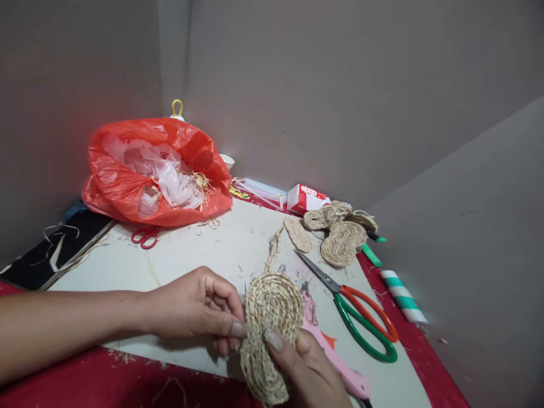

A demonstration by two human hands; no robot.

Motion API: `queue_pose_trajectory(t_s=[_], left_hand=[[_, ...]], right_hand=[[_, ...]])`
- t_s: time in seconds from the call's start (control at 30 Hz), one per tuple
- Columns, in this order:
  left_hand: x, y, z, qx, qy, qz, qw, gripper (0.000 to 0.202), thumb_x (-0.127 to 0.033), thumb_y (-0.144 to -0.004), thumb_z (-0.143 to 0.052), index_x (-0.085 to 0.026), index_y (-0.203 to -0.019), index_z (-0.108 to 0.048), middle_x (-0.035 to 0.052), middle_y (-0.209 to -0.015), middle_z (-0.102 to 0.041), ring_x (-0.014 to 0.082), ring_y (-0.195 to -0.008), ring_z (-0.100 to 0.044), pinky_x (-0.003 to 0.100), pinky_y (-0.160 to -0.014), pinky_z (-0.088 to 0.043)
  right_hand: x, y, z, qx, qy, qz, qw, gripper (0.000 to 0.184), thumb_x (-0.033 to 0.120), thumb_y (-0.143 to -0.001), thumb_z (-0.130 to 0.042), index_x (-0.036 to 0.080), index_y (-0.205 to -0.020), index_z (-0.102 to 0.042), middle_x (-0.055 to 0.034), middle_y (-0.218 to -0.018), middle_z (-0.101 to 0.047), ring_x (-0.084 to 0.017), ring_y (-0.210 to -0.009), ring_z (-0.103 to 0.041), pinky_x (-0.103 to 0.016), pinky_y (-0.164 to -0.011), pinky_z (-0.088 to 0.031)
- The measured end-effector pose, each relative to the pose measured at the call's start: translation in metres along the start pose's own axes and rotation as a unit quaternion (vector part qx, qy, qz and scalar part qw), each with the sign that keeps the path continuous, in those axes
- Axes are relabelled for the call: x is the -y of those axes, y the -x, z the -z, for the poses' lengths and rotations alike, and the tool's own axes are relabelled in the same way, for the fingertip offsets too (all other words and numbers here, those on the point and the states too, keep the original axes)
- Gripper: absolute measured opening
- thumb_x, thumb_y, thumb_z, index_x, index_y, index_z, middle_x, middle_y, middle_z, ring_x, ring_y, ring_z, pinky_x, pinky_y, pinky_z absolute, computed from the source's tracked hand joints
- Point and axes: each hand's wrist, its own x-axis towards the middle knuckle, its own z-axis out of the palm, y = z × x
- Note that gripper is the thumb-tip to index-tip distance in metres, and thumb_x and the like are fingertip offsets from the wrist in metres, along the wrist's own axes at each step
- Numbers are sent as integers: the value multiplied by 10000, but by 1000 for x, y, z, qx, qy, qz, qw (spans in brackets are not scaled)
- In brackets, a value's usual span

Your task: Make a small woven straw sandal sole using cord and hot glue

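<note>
A braided straw sole [274, 300], coiled into a figure-eight outline, is held up over the near edge of the board. My right hand [308, 362] grips it from the right, thumb pressed on its front face. At its left edge, my left hand [208, 311] is closed in a pinch with the thumb against the rim; some of its fingers are hidden. A loose braid end [274, 249] trails from the top of the sole. Just right of it lie a pink glue gun [335, 360], partly behind my right hand, and large scissors [357, 314] with orange and green handles.
A red plastic bag [114, 192] with white plastic and straw scraps stands at the back left, small red scissors [147, 237] before it. Several straw pieces [343, 242] lie at the back right near a red-and-white box [304, 199]. A striped item [403, 297] rests by the right wall.
</note>
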Motion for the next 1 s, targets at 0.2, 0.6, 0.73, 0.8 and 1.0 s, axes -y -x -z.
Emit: queue_pose_trajectory(t_s=[0.2,0.6,0.73,0.8,1.0], left_hand=[[5,0,-1,23,21,-15,999,342,-392,-615,-826,-123,-684,-625,-13,-562,-665,86,-482,-618,194,-508,-518],[-5,11,-2,100,-73,-23,992,257,-379,-741,-737,-146,-678,-649,-23,-562,-635,65,-494,-580,176,-547,-493],[-5,12,-5,79,-104,-32,991,229,-342,-767,-710,-162,-650,-633,-34,-566,-617,66,-519,-573,184,-568,-481],[-2,11,-6,71,-95,-35,992,255,-373,-764,-704,-168,-638,-617,-36,-568,-611,70,-525,-573,192,-572,-478],[3,9,-7,53,-104,-26,993,332,-454,-741,-696,-164,-636,-572,-35,-574,-591,77,-513,-552,211,-566,-476]], right_hand=[[0,0,0,-18,37,-8,999,343,489,-717,-748,155,-793,-740,-70,-703,-721,-223,-702,-662,-325,-662,-510],[5,6,-9,31,43,-8,999,306,476,-756,-715,181,-831,-749,-63,-738,-725,-239,-757,-678,-341,-722,-527],[7,4,-9,44,69,-17,996,349,526,-719,-730,178,-749,-745,-63,-728,-720,-249,-769,-672,-333,-698,-526],[8,4,-9,38,101,-14,994,395,565,-738,-693,173,-743,-741,-69,-725,-717,-243,-758,-666,-311,-653,-519],[9,5,-9,19,141,7,990,362,515,-813,-637,169,-759,-729,-60,-722,-705,-209,-728,-645,-285,-658,-496]])
